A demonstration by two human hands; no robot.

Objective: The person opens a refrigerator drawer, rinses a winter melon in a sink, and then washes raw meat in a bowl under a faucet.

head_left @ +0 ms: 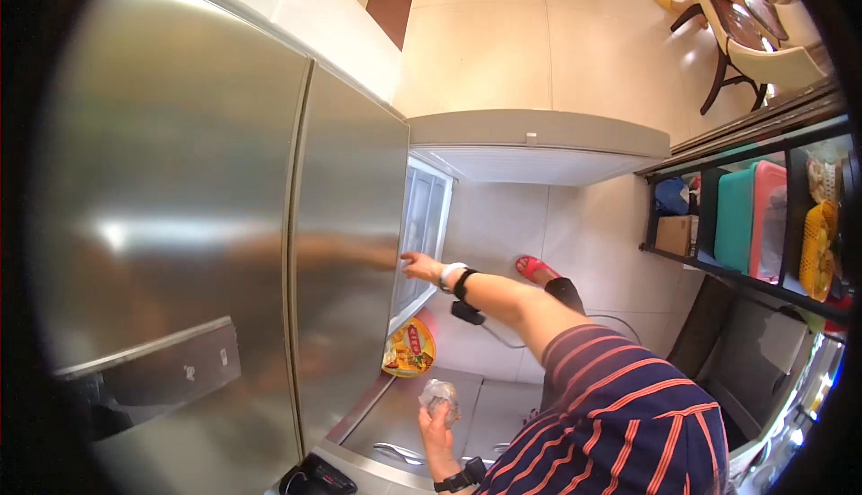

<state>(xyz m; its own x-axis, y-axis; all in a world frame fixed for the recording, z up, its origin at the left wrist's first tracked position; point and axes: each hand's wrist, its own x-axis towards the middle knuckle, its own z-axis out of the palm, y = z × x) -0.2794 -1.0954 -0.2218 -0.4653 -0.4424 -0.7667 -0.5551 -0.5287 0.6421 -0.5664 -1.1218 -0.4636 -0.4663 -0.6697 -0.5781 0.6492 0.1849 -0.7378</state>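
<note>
So my left hand (437, 446) is gripping a small clear plastic bag (440, 399) out in front of the fridge (346, 225), fingers wrapping its lower side. I'm guessing it's light, since one hand is managing it fine. The film is looking thin, crinkly and probably slippery, more so if it's cold or damp. Something greyish-brown is bunching inside, but I'm not making out what, so I can't say if it's firm or fragile. I'd be taking hold around the lump itself, not the loose film up top, and squeezing gently.

My right hand (420, 267) is hovering right at the fridge's clear drawer (426, 203), fingers partly extended; I honestly can't tell if they're touching or hooking its edge. That drawer is looking like stiff, smooth plastic, so I'd be going for the rim. A white band and a black strap are circling that wrist.

Going outward, the fridge is showing brushed, streaky metal, and its open door (539, 140) is sticking out with a pale ribbed lining. A round yellow-and-red tub (410, 349) is sitting just beside the fridge, near smooth grey cabinet fronts (503, 414). Well apart from the fridge, across the glossy tiled floor (611, 234), a dark shelf (705, 216) is holding teal and pink bins plus a yellow mesh basket (817, 248).
</note>
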